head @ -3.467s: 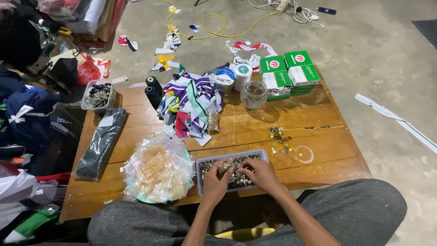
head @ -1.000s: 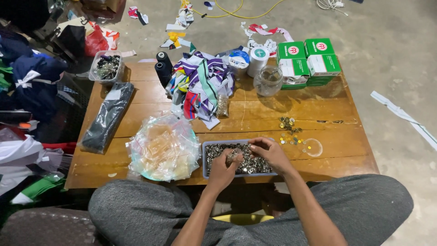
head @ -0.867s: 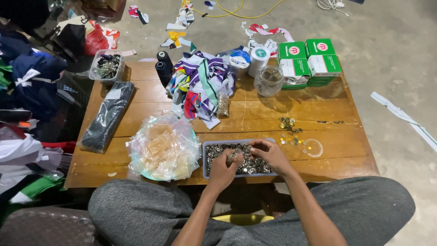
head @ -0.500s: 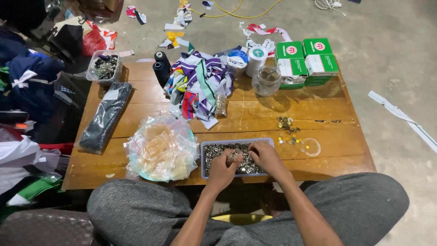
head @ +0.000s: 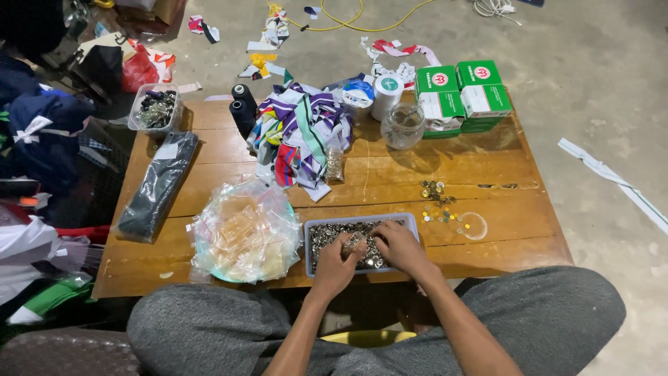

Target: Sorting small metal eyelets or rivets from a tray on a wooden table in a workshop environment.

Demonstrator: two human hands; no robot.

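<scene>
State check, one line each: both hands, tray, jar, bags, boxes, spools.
Left hand: in the tray, fingers curled on small metal pieces.
Right hand: in the tray, resting on the pieces.
Grey tray: open, full of metal pieces.
Glass jar: upright, no lid.
Clear bag pile: crumpled, beside the tray.
Green-white boxes: closed, stacked.
Black spools: upright.
Loose pieces: scattered on the table.
</scene>
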